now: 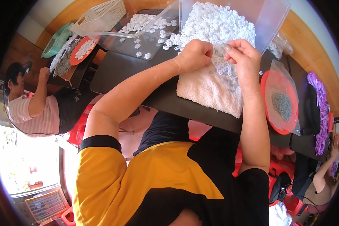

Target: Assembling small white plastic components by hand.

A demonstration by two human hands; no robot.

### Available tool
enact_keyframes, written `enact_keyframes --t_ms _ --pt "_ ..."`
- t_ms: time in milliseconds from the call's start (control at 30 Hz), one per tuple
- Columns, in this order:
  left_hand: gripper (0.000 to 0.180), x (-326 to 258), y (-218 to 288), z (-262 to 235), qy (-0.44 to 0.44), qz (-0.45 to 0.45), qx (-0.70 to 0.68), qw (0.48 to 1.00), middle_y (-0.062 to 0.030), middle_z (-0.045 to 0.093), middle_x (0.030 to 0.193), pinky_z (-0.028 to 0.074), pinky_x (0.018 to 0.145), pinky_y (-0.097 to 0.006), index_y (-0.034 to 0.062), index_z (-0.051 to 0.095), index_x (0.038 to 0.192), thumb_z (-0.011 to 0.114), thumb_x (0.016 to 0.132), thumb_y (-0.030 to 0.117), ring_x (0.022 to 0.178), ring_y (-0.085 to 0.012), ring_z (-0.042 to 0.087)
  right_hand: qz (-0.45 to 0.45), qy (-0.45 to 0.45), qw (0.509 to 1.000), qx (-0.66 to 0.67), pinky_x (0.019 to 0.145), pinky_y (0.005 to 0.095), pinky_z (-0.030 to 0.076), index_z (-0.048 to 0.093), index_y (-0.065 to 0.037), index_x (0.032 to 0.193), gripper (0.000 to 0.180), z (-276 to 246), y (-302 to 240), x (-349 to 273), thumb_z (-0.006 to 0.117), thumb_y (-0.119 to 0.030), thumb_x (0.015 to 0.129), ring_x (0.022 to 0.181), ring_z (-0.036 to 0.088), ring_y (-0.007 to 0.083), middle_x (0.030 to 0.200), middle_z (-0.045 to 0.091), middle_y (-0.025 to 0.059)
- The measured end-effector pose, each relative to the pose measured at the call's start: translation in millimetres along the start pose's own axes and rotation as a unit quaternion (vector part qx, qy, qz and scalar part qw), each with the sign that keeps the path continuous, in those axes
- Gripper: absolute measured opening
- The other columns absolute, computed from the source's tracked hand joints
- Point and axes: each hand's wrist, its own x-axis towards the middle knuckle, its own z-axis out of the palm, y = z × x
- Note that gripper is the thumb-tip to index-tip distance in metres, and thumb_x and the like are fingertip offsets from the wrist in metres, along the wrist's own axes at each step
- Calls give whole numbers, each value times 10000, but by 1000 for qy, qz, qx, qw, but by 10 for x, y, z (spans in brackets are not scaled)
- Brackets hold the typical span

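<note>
Two hands, left hand [194,54] and right hand [242,52], fingers pinched closed on one white strip [223,67] (over one towel [211,88]); two clear bins [269,19].

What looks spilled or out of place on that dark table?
Small white plastic pieces lie scattered loose on the dark table, outside the clear bin heaped with the same pieces. Both hands, left and right, work over a white towel. Nothing looks damaged.
</note>
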Motion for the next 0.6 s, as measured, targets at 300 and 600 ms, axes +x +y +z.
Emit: enact_keyframes --t_ms 300,600 --pt "100 53 -85 70 22 94 169 981 -112 646 836 496 700 -386 37 631 810 652 750 115 768 -300 625 -6 14 1000 -6 619 237 468 629 25 876 53 6 39 13 645 -18 849 645 546 97 726 608 34" --pt "99 29 -1 76 21 76 172 982 -118 637 774 489 670 -395 43 641 808 655 733 106 721 -296 615 -6 14 1000 -13 623 238 460 628 21 872 52 17 40 10 647 -21 848 651 543 100 724 605 30"
